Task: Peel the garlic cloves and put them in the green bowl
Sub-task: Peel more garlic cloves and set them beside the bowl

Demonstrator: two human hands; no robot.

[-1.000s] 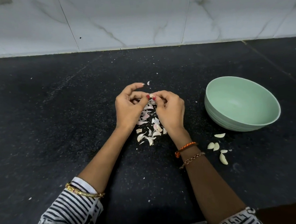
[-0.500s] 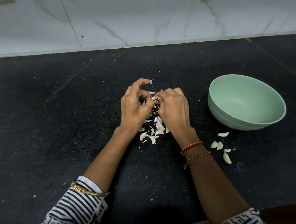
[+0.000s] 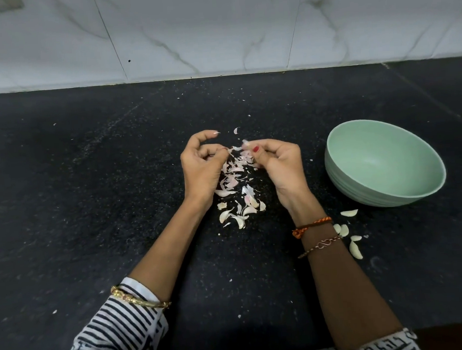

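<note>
A small pale garlic clove (image 3: 247, 144) is being pinched by the curled right hand (image 3: 279, 162); a skin scrap, possibly, by the half-closed left hand (image 3: 201, 168), above papery peels (image 3: 237, 184) on the black stone worktop (image 3: 91, 210).

The black countertop (image 3: 91, 210) carries garlic skins (image 3: 236, 190) between the hands, a green bowl (image 3: 387, 189) and peeled cloves (image 3: 348, 232) right of the right hand.
</note>
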